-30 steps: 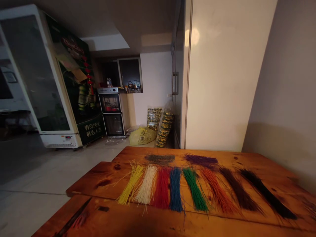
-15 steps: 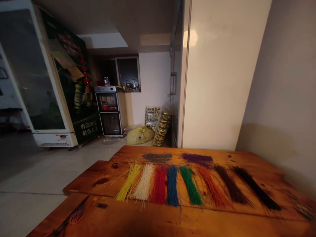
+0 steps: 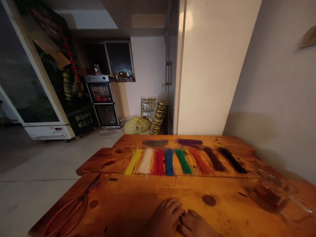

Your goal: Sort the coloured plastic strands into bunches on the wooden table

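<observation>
At the bottom edge, my left hand (image 3: 166, 218) and my right hand (image 3: 196, 225) rest on the wooden table (image 3: 128, 200), fingertips meeting. The fingers are loosely bent, and I see nothing held in them. Beyond the hands lies a row of thin strand bundles: yellow (image 3: 133, 161), white (image 3: 146, 160), red (image 3: 158, 162), blue (image 3: 169, 162), green (image 3: 183, 161), orange (image 3: 200, 161), brown (image 3: 215, 159) and black (image 3: 232, 160). Behind these, a grey bundle (image 3: 155, 143) and a purple bundle (image 3: 189, 142) lie crosswise. Red-handled scissors (image 3: 71, 210) are on the left.
A clear glass mug (image 3: 270, 194) with brownish liquid stands at the right. Past the table are a tall pale cabinet (image 3: 209, 65), a yellow bag (image 3: 137, 125), a patterned roll (image 3: 159, 117), a small black cabinet (image 3: 105, 102) and a glass-door fridge (image 3: 46, 130).
The view has tilted down and shifted right. Both my hands, the glass mug and most of the scissors have come into sight. The strand bundles lie as before.
</observation>
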A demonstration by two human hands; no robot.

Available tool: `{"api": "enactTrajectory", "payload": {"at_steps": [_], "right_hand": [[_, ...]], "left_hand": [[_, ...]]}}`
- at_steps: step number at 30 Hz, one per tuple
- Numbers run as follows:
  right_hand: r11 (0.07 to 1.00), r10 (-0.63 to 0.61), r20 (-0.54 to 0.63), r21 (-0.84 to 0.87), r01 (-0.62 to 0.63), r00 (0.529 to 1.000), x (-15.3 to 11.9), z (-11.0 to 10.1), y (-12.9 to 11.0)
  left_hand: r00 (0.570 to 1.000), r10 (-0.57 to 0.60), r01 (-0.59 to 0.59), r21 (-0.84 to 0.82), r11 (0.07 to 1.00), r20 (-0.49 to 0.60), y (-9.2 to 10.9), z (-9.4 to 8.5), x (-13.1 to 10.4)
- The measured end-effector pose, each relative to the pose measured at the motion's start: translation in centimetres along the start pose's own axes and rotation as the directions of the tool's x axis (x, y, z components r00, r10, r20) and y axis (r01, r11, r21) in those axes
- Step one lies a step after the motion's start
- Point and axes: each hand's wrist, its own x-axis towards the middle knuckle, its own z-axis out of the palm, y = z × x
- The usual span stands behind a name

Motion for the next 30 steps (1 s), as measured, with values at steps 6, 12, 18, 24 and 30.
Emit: {"api": "enactTrajectory", "payload": {"at_steps": [6,12,18,24,30], "right_hand": [[0.994,0.044,0.117,0.098,-0.055,0.992,-0.3,-2.3,-1.1],[0.983,0.086,0.2,0.142,-0.116,0.976,-0.4,-4.2,-1.7],[0.989,0.055,0.152,0.125,-0.074,0.987,-0.3,-4.4,-1.6],[0.993,0.021,0.156,0.112,-0.039,0.988,-0.4,-5.0,-1.5],[0.997,-0.001,0.146,0.079,-0.011,0.989,-0.5,-4.9,-1.5]], "left_hand": [[0.995,-0.101,0.101,-0.054,0.993,0.01,2.5,-3.4,-0.4],[0.995,-0.094,0.095,-0.005,0.996,0.013,2.7,-3.3,-0.4],[0.998,-0.065,0.066,0.025,0.998,-0.002,2.5,-3.1,-0.4],[0.999,-0.044,0.044,0.073,0.996,0.002,2.2,-2.9,-0.3],[0.999,-0.05,0.05,0.043,0.998,0.019,2.0,-2.4,-0.4]]}}
